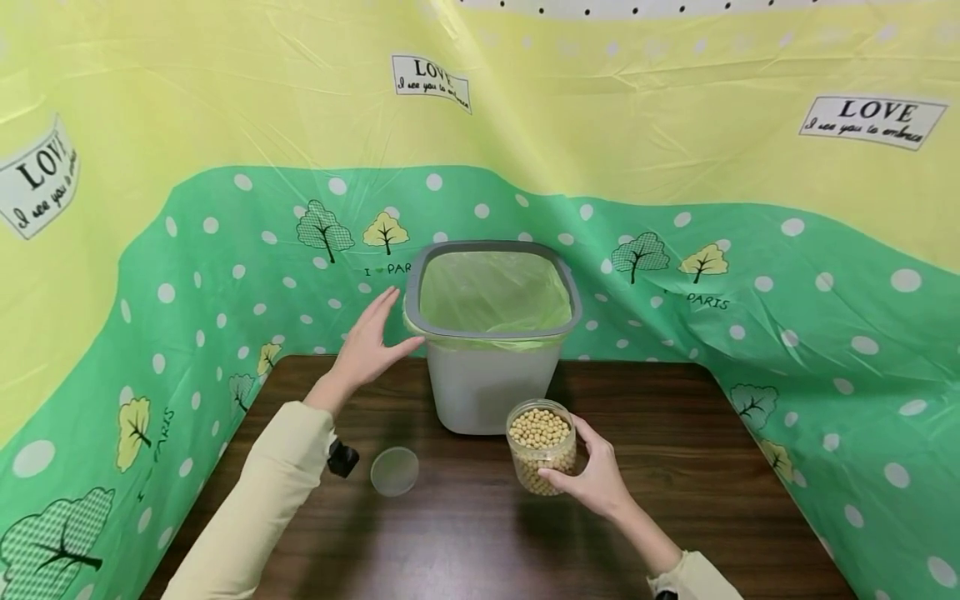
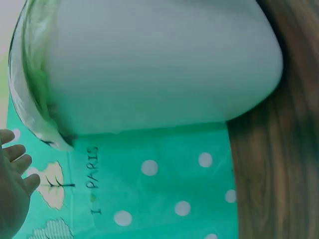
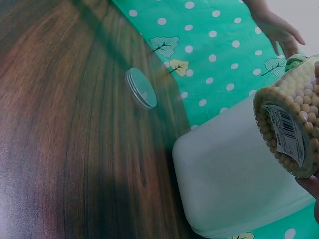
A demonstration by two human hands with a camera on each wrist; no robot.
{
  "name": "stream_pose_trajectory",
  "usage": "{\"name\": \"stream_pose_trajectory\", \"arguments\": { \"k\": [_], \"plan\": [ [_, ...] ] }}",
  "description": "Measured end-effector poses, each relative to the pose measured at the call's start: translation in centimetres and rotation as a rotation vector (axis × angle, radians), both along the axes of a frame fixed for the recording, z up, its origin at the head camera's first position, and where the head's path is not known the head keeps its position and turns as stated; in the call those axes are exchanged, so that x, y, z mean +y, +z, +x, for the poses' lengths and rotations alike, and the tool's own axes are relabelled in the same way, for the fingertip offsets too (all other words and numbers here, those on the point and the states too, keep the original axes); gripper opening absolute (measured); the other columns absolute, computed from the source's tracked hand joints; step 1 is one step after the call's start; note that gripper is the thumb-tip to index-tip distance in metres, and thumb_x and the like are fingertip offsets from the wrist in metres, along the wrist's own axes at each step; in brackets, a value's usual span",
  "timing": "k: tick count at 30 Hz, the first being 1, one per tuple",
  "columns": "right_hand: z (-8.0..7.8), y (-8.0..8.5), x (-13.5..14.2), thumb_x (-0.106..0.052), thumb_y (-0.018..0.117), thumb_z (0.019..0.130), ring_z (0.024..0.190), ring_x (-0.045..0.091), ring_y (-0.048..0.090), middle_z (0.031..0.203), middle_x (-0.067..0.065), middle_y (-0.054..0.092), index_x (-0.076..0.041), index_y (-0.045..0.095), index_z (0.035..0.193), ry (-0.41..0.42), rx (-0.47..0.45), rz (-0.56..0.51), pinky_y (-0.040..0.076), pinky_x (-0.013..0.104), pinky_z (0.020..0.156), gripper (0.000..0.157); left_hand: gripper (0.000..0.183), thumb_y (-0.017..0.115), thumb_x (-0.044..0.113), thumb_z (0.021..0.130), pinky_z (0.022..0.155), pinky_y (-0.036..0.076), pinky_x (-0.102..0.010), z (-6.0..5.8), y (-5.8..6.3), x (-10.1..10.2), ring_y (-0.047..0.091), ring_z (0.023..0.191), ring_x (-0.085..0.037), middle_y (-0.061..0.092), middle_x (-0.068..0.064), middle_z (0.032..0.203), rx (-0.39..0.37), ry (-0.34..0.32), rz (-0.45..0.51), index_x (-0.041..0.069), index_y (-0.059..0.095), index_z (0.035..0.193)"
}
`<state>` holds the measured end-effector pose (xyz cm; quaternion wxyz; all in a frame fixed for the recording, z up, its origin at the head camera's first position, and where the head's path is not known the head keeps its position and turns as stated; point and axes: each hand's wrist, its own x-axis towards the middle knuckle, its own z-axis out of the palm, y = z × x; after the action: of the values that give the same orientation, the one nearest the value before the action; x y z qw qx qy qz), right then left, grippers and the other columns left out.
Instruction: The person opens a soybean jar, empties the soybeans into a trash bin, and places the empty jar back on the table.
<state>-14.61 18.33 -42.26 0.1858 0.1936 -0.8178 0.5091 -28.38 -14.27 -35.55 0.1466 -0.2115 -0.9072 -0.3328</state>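
Note:
A clear jar (image 1: 542, 450) of round, pale-yellow beans, lidless, is gripped by my right hand (image 1: 596, 475) from its right side. In the right wrist view the jar (image 3: 289, 119) shows a barcode label on its bottom, so it is up off the table. Behind it stands a white trash bin (image 1: 487, 387) with a grey rim and a light-green bag lining it. My left hand (image 1: 371, 342), fingers extended and thumb spread, is at the bin's left rim and holds nothing. The left wrist view shows the left hand (image 2: 15, 184) beside the bin's bagged rim.
A round clear lid (image 1: 394, 472) lies on the dark wooden table (image 1: 435, 550), left of the jar. Green and yellow printed cloth (image 1: 247, 225) hangs around the table's back and sides. A small black device (image 1: 342, 458) is strapped at the left wrist.

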Motion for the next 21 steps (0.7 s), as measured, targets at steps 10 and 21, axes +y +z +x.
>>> {"name": "stream_pose_trajectory", "arguments": {
  "k": [10, 21],
  "plan": [
    [-0.1, 0.2, -0.1, 0.003, 0.079, 0.055, 0.098, 0.003, 0.053, 0.109, 0.024, 0.058, 0.012, 0.049, 0.119, 0.016, 0.031, 0.003, 0.04, 0.007, 0.08, 0.071, 0.089, 0.057, 0.057, 0.08, 0.105, 0.025, -0.049, -1.2, 0.4, 1.2, 0.02, 0.135, -0.027, 0.021, -0.011, 0.148, -0.047, 0.028, -0.057, 0.007, 0.023, 0.144],
    [-1.8, 0.2, 1.4, -0.001, 0.083, 0.052, 0.101, 0.004, 0.052, 0.111, 0.019, 0.058, 0.004, 0.05, 0.123, 0.024, 0.104, 0.039, 0.04, 0.009, 0.083, 0.079, 0.089, 0.056, 0.059, 0.079, 0.105, 0.026, -0.049, -1.4, 0.3, 1.3, 0.023, 0.134, -0.028, 0.023, -0.01, 0.148, -0.093, 0.028, -0.019, 0.009, 0.022, 0.145]
  ]
}}
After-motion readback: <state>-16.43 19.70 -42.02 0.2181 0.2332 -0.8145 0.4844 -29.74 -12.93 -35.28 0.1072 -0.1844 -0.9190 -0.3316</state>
